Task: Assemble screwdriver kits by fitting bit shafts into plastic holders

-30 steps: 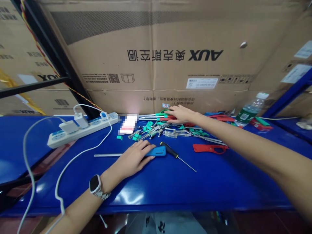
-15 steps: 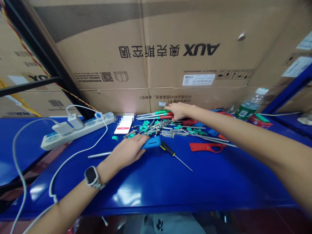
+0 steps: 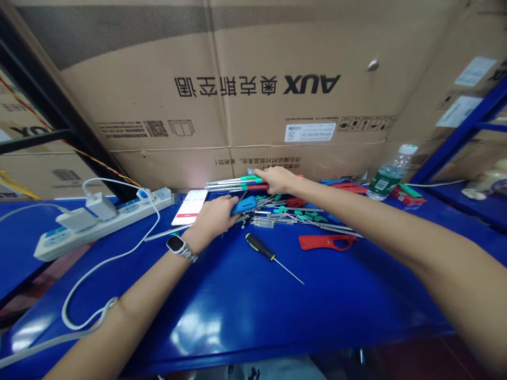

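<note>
My left hand [image 3: 214,215] is closed on a blue plastic casing [image 3: 244,205] with a slot in it, above the left part of a pile. My right hand [image 3: 279,180] is closed on the ends of several metal tubes [image 3: 225,185] with green and red handles at the back of the pile. A small blue-and-white tag [image 3: 251,171] shows at its fingertips. Green plastic clips [image 3: 315,216] and clear small parts [image 3: 263,219] with wires lie below. In front of the pile rest a black-and-yellow screwdriver [image 3: 261,247] and a red casing [image 3: 327,243].
On the blue table [image 3: 253,311], a white power strip [image 3: 106,221] with plugs and cables lies left, beside a phone [image 3: 190,208]. A water bottle [image 3: 390,174] and a red box [image 3: 407,197] stand right. A large cardboard box [image 3: 253,105] walls the back.
My left hand has moved away from me, carrying the blue casing from near the screwdriver to over the pile. My right hand stays at the tubes. The view has shifted slightly right.
</note>
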The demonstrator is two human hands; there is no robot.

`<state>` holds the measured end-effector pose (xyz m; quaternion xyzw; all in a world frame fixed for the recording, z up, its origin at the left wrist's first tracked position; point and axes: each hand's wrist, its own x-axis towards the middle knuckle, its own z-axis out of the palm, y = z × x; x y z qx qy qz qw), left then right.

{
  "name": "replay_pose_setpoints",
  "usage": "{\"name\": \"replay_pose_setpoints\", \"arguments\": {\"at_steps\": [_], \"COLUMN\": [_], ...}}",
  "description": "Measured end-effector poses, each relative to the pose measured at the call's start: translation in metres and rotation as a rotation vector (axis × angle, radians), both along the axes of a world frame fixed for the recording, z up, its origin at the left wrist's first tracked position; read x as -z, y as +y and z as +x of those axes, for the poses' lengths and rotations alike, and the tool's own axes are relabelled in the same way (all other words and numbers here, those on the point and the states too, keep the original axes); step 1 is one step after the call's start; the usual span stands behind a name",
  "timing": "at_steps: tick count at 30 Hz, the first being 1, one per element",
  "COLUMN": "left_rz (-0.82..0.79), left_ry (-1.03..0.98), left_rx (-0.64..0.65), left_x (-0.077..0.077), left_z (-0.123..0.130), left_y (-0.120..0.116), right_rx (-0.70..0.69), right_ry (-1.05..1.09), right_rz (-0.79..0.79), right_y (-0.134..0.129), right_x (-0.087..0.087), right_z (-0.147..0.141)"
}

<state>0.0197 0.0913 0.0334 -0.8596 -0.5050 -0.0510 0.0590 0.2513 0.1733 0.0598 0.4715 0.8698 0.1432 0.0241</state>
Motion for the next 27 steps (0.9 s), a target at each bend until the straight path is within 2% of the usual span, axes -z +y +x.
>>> {"name": "replay_pose_setpoints", "arguments": {"at_steps": [5,8,11,16,21,27], "left_rz": [0.029,-0.017,-0.055,-0.128,-0.249,-0.174], "left_ry": [-0.095,-0.145,-0.126,-0.148,-0.196,-0.294], "left_rx": [-0.075,-0.179,-0.197,-0.069,0.075,0.190], "left_x": [0.001,0.000,0.003,0.008,0.008,0.012], "left_z": [0.016,0.027,0.035,0.029,0.009,-0.004], "left_y": [0.018,0.032,0.047,0.063,0.065,0.056], "right_rx": [0.020,0.038,0.065,0.087,0.062,0.056], "right_ry": [0.053,0.087,0.101,0.109,0.093,0.066], "right_rz": [0.030,0.052,0.057,0.037,-0.001,0.012], "right_y": [-0.004,-0.005,-0.006,-0.007,-0.007,-0.005], "right_x": [-0.006,-0.010,-0.014,-0.018,-0.021,-0.019], "right_z": [0.007,0.014,0.021,0.026,0.026,0.026]}}
